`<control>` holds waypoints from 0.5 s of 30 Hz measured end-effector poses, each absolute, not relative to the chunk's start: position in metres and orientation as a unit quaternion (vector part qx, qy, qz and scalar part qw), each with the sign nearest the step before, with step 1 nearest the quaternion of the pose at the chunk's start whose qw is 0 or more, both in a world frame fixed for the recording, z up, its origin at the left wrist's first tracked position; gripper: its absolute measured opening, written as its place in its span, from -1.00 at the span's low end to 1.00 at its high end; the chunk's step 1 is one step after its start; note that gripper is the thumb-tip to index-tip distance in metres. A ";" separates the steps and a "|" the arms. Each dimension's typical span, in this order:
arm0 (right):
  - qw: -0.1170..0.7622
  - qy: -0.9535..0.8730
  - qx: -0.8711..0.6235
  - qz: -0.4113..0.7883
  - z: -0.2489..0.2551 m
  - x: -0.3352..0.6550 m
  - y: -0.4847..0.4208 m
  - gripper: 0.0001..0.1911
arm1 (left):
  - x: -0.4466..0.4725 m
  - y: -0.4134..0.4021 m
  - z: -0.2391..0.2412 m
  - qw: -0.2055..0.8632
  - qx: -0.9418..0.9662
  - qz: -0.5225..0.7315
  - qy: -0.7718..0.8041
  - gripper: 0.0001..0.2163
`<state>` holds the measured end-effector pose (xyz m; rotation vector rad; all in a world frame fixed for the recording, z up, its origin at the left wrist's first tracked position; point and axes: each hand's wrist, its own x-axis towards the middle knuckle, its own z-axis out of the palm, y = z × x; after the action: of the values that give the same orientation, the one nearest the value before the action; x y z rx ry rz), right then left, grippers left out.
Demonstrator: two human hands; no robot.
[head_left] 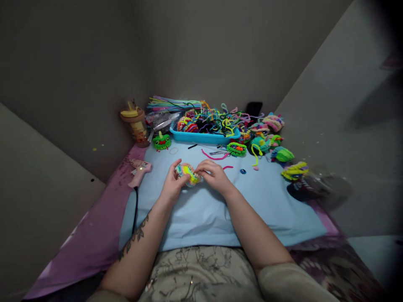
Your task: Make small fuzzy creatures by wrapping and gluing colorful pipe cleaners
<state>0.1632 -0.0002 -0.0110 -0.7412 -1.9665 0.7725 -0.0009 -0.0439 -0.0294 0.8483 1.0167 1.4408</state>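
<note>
Head view shows us a fuzzy ball (188,171) between our two hands, just above or resting on the blue cloth (258,201); we cannot tell which. Its strands in yellow, pink and turquoise already sit bunched into a rounded body, so we judge the main shaping well along. We make out no eyes on the side we see, unlike the green frog (162,143) by the cup (138,130), which has eyes and a red mouth; by that measure, facing details may be what is left. A blue bead (242,171) and a pink strip (215,157) lie loose on the cloth, and the glue gun (141,172) rests to the left, out of our grasp.

Our left hand (174,180) grips the ball from its left side, thumb across the near face, fingers behind. Our right hand (214,173) comes in from the right, palm down, wrist bent inward, its fingertips seemingly pinching the ball's right edge; any strand between them is too small to tell. Both forearms reach forward and converge.
</note>
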 end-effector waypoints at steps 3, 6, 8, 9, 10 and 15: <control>0.415 -0.800 -0.284 0.327 -0.011 0.166 0.001 -0.83 | -0.001 -0.044 -0.031 0.544 0.370 0.611 0.440 -0.32; 0.419 -0.802 -0.282 0.317 -0.011 0.166 0.000 -0.84 | -0.001 -0.044 -0.032 0.542 0.374 0.613 0.436 -0.33; 0.421 -0.807 -0.281 0.306 -0.011 0.166 0.000 -0.84 | -0.001 -0.044 -0.032 0.546 0.375 0.612 0.432 -0.33; 0.420 -0.809 -0.279 0.300 -0.011 0.166 0.001 -0.84 | -0.001 -0.044 -0.032 0.547 0.375 0.612 0.430 -0.32; 0.419 -0.813 -0.277 0.294 -0.011 0.166 0.001 -0.84 | -0.001 -0.044 -0.032 0.549 0.375 0.611 0.430 -0.32; 0.399 -0.841 -0.259 0.259 -0.010 0.166 0.003 -0.83 | -0.001 -0.045 -0.030 0.550 0.379 0.607 0.431 -0.31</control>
<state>0.1656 0.0025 -0.0097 -0.6564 -2.1281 0.6568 -0.0006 -0.0447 -0.0303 0.8975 1.0193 1.4365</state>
